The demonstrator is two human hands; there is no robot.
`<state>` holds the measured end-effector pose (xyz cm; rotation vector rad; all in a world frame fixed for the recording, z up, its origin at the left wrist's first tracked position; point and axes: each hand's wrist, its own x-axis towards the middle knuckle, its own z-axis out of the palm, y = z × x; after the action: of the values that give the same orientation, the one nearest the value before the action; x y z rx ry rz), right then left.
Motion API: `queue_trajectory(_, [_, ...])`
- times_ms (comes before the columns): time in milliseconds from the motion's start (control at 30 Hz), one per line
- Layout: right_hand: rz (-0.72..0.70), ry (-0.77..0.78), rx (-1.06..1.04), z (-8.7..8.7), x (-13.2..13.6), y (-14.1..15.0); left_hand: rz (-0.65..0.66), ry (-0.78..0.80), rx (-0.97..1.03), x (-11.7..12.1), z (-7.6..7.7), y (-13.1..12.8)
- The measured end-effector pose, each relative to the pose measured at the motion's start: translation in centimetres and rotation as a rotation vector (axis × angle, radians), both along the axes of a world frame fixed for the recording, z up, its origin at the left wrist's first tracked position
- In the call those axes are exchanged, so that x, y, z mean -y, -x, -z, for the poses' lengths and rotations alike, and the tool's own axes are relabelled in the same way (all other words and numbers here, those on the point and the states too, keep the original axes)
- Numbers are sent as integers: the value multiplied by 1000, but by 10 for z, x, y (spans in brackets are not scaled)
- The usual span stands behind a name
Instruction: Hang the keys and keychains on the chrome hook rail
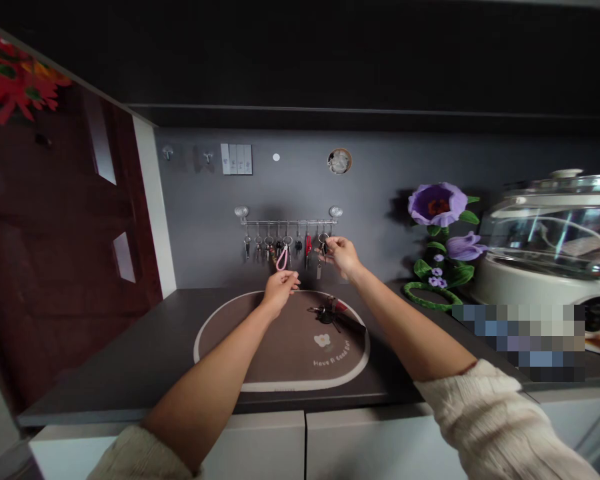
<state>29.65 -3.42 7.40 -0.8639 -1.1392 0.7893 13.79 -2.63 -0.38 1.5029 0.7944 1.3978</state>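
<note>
On the grey wall, a hook rail [290, 222] carries several bunches of keys. My right hand [344, 257] is at the rail's right end, its fingers closed around a bunch of keys [323, 239] with a metal ring, which seems to be at a hook. A small tag [319, 272] dangles below. Just under the pink strap [282, 259] of another bunch is my left hand [281, 291], fingers drawn together; whether anything is between them is hidden. More keys [325, 315] with a black and red holder lie on the brown oval mat [260, 347].
Purple artificial flowers [437, 203] with a green ring base stand to the right, beside a white appliance with a clear cover [545, 267]. A dark overhead cabinet [300, 60] hangs low above. Two small hooks [208, 157] and a switch panel [237, 159] are on the wall.
</note>
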Motion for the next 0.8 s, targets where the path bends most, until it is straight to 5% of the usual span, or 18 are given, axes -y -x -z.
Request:
queue_trajectory(300, [112, 79, -1, -17, -25, 8, -15, 0, -8, 1, -1, -2])
queue_trajectory(800, [204, 162, -30, -2, -48, 6, -12, -16, 12, 1, -3, -1])
